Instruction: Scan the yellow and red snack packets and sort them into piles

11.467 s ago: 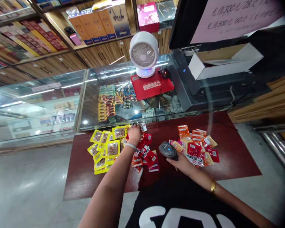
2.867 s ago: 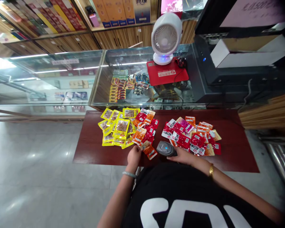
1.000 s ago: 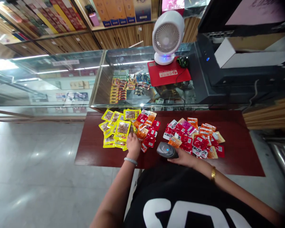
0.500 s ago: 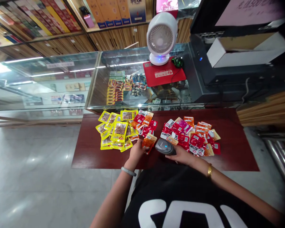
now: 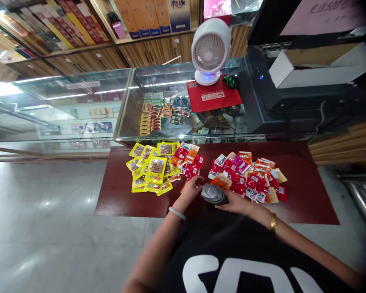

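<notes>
My right hand is wrapped around a dark grey handheld barcode scanner with a small blue light on top. My left hand is beside the scanner's front, fingers loosely curled and a gap showing between thumb and finger; I see nothing in it. Just beyond the scanner an orange snack packet lies at the near-left edge of a pile of red and orange packets. To the left, yellow snack packets are heaped up, with several red packets next to them, partly behind my left hand.
The packets lie on a dark red-brown board. Behind it stands a glass display case carrying a white fan, a red mat and a green-lit mouse. A dark machine with a white box is at right.
My left hand has moved right toward the scanner and no longer shows the orange packet it held. An orange packet now shows more fully beyond the scanner. My right hand keeps its hold.
</notes>
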`<state>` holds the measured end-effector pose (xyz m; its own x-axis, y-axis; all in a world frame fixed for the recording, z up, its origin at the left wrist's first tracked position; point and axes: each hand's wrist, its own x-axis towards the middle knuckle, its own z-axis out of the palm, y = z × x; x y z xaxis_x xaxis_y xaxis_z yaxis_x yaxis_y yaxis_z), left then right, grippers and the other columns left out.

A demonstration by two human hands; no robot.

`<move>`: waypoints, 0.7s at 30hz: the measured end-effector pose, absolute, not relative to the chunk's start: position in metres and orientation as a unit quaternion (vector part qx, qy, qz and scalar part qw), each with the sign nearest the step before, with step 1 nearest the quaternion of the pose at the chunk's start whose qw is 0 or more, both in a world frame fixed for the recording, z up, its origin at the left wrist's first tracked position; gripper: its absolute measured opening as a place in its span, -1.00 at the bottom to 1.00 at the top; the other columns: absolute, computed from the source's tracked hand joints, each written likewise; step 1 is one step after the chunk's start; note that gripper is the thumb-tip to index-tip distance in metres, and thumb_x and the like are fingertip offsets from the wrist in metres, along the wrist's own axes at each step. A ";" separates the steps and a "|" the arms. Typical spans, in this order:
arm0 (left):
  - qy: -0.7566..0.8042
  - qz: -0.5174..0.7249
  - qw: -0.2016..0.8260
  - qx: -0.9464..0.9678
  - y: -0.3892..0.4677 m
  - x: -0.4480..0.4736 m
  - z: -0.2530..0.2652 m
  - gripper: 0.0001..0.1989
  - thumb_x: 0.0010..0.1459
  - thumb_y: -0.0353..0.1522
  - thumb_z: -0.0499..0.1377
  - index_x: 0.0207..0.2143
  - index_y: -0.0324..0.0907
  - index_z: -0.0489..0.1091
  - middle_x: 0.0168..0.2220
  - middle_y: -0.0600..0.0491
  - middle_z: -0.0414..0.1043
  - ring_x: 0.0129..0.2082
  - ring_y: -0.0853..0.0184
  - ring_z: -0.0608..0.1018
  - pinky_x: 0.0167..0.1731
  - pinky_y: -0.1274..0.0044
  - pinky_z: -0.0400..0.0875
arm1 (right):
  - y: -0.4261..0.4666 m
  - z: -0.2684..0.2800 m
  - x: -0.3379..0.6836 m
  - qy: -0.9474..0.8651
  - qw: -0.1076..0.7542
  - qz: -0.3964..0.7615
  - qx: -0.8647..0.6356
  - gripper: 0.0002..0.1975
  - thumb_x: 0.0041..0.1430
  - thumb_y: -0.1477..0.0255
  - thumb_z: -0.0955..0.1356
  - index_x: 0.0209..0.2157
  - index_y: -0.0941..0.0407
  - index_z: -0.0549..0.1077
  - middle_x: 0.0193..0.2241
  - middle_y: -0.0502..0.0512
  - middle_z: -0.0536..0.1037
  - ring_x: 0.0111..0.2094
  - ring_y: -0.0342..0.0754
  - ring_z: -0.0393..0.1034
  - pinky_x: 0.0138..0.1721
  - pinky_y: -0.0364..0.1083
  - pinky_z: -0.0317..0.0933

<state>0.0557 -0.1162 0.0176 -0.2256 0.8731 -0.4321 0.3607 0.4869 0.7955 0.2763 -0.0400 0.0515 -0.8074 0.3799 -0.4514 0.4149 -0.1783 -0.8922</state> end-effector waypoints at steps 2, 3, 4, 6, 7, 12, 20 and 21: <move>0.817 0.181 0.343 0.426 -0.124 0.048 0.021 -0.68 0.07 -0.32 0.30 -0.11 -0.23 0.43 -0.11 -0.13 0.52 -0.07 0.17 0.53 -0.05 0.40 0.38 | -0.040 0.048 0.278 0.645 0.012 -0.698 0.311 -0.35 -0.02 0.12 0.51 0.06 0.17 0.48 -0.02 0.23 0.61 0.04 0.26 0.48 0.16 0.23 0.26; 0.852 0.120 0.285 0.422 -0.130 0.043 0.023 -0.62 0.05 -0.27 0.32 -0.10 -0.26 0.43 -0.09 -0.18 0.50 -0.03 0.10 0.50 -0.02 0.35 0.35 | -0.040 0.046 0.279 0.645 0.013 -0.698 0.312 -0.35 -0.02 0.12 0.51 0.06 0.17 0.47 -0.02 0.23 0.61 0.04 0.26 0.48 0.17 0.23 0.26; 0.873 0.063 0.241 0.420 -0.137 0.039 0.024 -0.56 0.03 -0.21 0.34 -0.10 -0.28 0.42 -0.07 -0.23 0.47 0.00 0.03 0.47 -0.01 0.31 0.33 | -0.040 0.045 0.279 0.643 0.015 -0.698 0.314 -0.34 -0.02 0.11 0.51 0.07 0.17 0.47 -0.02 0.23 0.62 0.04 0.25 0.48 0.17 0.23 0.26; 0.880 -0.014 0.201 0.429 -0.148 0.035 0.023 -0.48 -0.01 -0.14 0.35 -0.09 -0.29 0.41 -0.03 -0.26 0.43 0.04 -0.03 0.43 -0.01 0.29 0.31 | -0.040 0.043 0.280 0.637 0.020 -0.702 0.319 -0.34 -0.02 0.10 0.51 0.06 0.17 0.47 -0.04 0.23 0.62 0.02 0.25 0.49 0.16 0.23 0.27; 0.876 -0.035 0.199 0.439 -0.153 0.035 0.022 -0.48 -0.02 -0.12 0.35 -0.10 -0.27 0.41 -0.02 -0.25 0.42 0.05 -0.03 0.42 -0.02 0.30 0.31 | -0.040 0.043 0.280 0.634 0.022 -0.704 0.319 -0.34 -0.02 0.10 0.50 0.06 0.17 0.47 -0.04 0.23 0.62 0.02 0.25 0.49 0.16 0.23 0.27; 0.853 -0.049 0.313 0.414 -0.167 0.039 0.012 -0.65 0.08 -0.17 0.29 -0.17 -0.18 0.38 -0.18 -0.08 0.50 -0.14 0.17 0.53 -0.20 0.47 0.30 | -0.041 0.044 0.277 0.634 0.017 -0.704 0.319 -0.33 -0.03 0.10 0.51 0.06 0.18 0.47 0.00 0.23 0.61 0.04 0.24 0.48 0.16 0.20 0.28; 0.822 0.118 0.468 0.304 -0.210 0.026 0.017 -0.76 -0.04 -0.30 0.33 -0.35 -0.15 0.36 -0.45 0.14 0.45 -0.41 0.38 0.48 -0.42 0.59 0.27 | -0.040 0.045 0.279 0.630 0.022 -0.715 0.303 -0.36 0.01 0.13 0.51 0.07 0.16 0.46 0.02 0.22 0.60 0.05 0.23 0.48 0.17 0.22 0.27; 0.825 0.126 0.468 0.292 -0.214 0.025 0.019 -0.75 -0.06 -0.29 0.34 -0.36 -0.15 0.36 -0.48 0.15 0.44 -0.42 0.38 0.47 -0.42 0.60 0.28 | -0.040 0.044 0.279 0.630 0.027 -0.716 0.301 -0.36 0.01 0.13 0.51 0.07 0.16 0.46 0.02 0.22 0.59 0.05 0.23 0.48 0.18 0.22 0.26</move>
<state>0.0253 -0.2144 0.0193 -0.3918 0.5996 -0.6979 0.3644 0.7976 0.4807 0.2787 -0.0403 0.0440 -0.8177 0.3406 -0.4640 0.4168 -0.2055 -0.8855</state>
